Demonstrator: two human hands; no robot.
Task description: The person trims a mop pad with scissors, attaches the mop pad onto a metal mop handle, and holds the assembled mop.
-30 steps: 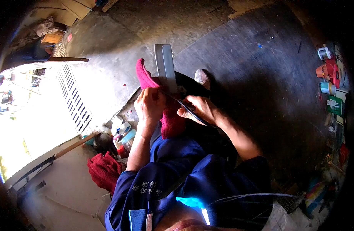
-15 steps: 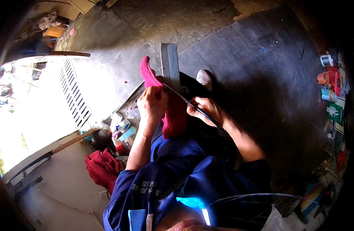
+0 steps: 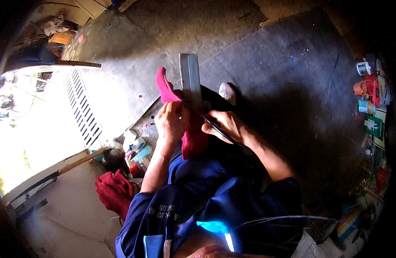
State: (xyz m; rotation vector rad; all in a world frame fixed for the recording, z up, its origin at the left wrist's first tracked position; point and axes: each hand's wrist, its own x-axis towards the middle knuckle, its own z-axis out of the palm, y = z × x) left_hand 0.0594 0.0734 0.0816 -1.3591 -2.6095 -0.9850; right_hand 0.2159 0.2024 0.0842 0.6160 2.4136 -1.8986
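My left hand [image 3: 168, 122] is closed around a red-pink cloth [image 3: 164, 88]. Its curled upper end sticks up above my fist, and the rest hangs down over my lap. In my right hand [image 3: 226, 124] is a slim tool with a black handle [image 3: 221, 132]. Its thin front part points up and left, reaching the cloth beside my left fist. Whether it is a knife or closed scissors, I cannot make out. Just beyond the cloth stands a flat grey bar-shaped piece [image 3: 190, 75].
A darker red cloth [image 3: 114, 191] lies at my left, near several bottles and tape rolls [image 3: 137, 146]. A slotted floor grate [image 3: 81, 105] is by the bright doorway. My shoe [image 3: 227, 92] rests on the floor ahead. Containers [image 3: 365, 107] line the right side.
My right hand and the tool have shifted slightly left and up, closer to my left fist. The left hand with the cloth sits a little lower in view.
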